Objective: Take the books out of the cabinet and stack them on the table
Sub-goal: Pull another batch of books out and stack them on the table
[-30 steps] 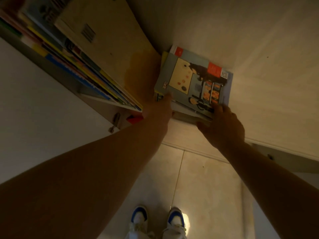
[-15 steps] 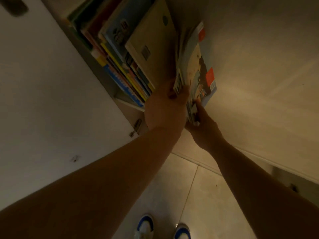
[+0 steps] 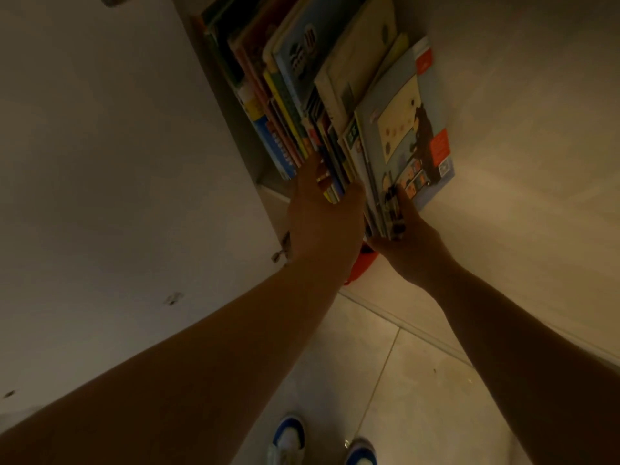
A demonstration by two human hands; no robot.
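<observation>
Dim amber light covers the head view: at upper centre the books (image 3: 302,105) stand packed in the cabinet (image 3: 235,135), none stacked yet, no table visible. The left hand (image 3: 322,216) presses flat against their spines; the right hand (image 3: 407,239) grips a grey-covered bundle (image 3: 402,139). Pale tiles (image 3: 385,364) and blue-and-white shoes (image 3: 288,437) lie below.

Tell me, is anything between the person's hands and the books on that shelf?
Nothing visible. The left hand already lies against the lower edges of the shelved books, and the right hand grips the bottom of the blue-grey picture book bundle. The table is out of view, so that path cannot be judged.
</observation>
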